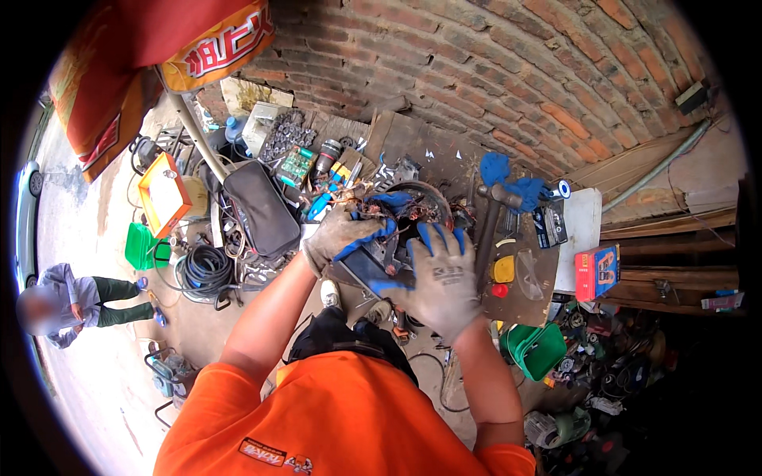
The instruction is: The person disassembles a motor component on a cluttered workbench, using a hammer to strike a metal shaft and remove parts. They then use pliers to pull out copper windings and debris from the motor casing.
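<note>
On the cluttered bench, a dark round metal housing (421,205) holds tangled copper-coloured wires, with a dark flat metal piece (360,268) at its lower left. My left hand (333,236), in a grey and blue glove, reaches to the housing's left side, fingers curled at the wires and dark metal; what it grips is hidden. My right hand (440,282), gloved alike, lies over the lower right of the assembly with fingers apart. A long hammer-like tool (488,230) lies to the right, and screwdrivers with blue handles (319,206) lie at the upper left.
A black bag (258,208), orange box (163,190), coiled cable (202,274) and green container (145,246) are leftward. A red box (597,271) and green bin (533,349) are rightward. A brick wall (492,63) rises behind. Another person (87,301) stands on the pavement at left.
</note>
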Tool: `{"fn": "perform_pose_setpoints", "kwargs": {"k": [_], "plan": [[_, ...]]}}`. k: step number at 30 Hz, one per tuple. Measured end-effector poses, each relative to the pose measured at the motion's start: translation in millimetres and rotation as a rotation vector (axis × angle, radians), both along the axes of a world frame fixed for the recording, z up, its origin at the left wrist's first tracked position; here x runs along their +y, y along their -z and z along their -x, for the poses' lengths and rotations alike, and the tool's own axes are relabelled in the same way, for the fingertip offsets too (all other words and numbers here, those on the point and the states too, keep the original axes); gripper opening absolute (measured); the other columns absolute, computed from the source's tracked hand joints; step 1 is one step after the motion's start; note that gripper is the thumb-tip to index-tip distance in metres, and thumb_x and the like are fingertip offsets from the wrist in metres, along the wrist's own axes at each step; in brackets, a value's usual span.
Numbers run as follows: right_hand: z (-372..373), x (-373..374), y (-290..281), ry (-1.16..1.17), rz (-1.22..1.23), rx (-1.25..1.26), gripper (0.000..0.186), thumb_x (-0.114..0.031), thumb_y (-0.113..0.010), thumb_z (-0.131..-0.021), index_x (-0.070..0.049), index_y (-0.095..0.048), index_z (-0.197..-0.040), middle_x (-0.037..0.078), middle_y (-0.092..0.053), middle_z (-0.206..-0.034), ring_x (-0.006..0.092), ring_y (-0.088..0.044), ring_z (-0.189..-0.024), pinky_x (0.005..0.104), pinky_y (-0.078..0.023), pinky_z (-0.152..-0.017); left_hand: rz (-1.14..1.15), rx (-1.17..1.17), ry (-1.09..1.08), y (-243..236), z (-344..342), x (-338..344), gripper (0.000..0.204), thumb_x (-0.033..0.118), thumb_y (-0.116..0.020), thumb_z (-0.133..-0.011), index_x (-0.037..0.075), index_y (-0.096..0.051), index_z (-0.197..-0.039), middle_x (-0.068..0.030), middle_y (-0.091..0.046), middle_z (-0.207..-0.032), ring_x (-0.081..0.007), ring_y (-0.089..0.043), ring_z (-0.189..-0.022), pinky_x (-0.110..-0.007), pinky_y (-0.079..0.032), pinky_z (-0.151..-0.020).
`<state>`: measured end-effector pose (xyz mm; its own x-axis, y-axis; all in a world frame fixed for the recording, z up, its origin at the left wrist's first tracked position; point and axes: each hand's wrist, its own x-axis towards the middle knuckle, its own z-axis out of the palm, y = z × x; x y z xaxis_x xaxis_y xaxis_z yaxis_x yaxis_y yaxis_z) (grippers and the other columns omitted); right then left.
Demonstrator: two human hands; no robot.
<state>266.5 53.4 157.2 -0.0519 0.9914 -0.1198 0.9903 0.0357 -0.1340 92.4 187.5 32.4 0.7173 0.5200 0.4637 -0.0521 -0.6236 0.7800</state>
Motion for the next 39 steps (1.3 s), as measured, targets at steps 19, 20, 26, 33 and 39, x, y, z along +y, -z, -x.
{"fn": "perform_pose_setpoints", "kwargs": {"k": [19,20,26,33,39], "plan": [[-123,-9,-3,0.797,-0.282,0.502,0.027,-0.025,-0.062,-0.084,0.001,-0.07,-0.087,0.022,-0.069,-0.081,0.0367,-0.067,-0.076,0.0453,-0.051,-0.073,-0.278,-0.025,-0.016,47,12,14,0.034,0.011,-0.063,-0.084,0.009,-0.068,-0.118,-0.007,-0.07,-0.116,-0.0283,-0.067,-0.102,-0.042,-0.049,-0.093],[-136,-5,10,0.828,-0.267,0.489,0.029,-0.026,-0.061,-0.084,0.001,-0.071,-0.087,0.022,-0.069,-0.079,0.0372,-0.068,-0.073,0.0455,-0.051,-0.07,-0.275,-0.051,-0.026,45,11,15,0.035,0.012,-0.064,-0.083,0.01,-0.068,-0.118,-0.0056,-0.071,-0.115,-0.0277,-0.068,-0.099,-0.042,-0.05,-0.091],[-150,27,134,0.929,-0.011,0.192,0.045,-0.038,-0.061,-0.08,0.003,-0.072,-0.094,0.028,-0.068,-0.099,0.0447,-0.065,-0.099,0.0486,-0.051,-0.09,0.635,0.013,-0.24,-46,-11,-19,0.037,0.017,-0.066,-0.09,0.014,-0.062,-0.126,-0.0122,-0.069,-0.107,-0.0259,-0.067,-0.095,-0.034,-0.05,-0.088],[-148,42,133,0.789,-0.231,0.136,0.046,-0.038,-0.06,-0.082,0.004,-0.071,-0.095,0.027,-0.068,-0.097,0.0425,-0.065,-0.093,0.0494,-0.05,-0.087,0.271,0.678,-0.495,-65,14,-59,0.031,0.012,-0.061,-0.095,0.006,-0.06,-0.126,-0.0124,-0.059,-0.124,-0.0195,-0.063,-0.105,-0.031,-0.05,-0.09],[-169,64,161,0.657,-0.104,0.01,0.052,-0.044,-0.057,-0.087,0.0,-0.067,-0.113,0.025,-0.063,-0.121,0.04,-0.059,-0.114,0.0492,-0.044,-0.1,0.077,0.549,-0.752,26,18,-111,0.046,0.011,-0.055,-0.094,0.015,-0.051,-0.14,-0.0106,-0.061,-0.126,-0.0236,-0.064,-0.099,-0.035,-0.051,-0.084]]}}
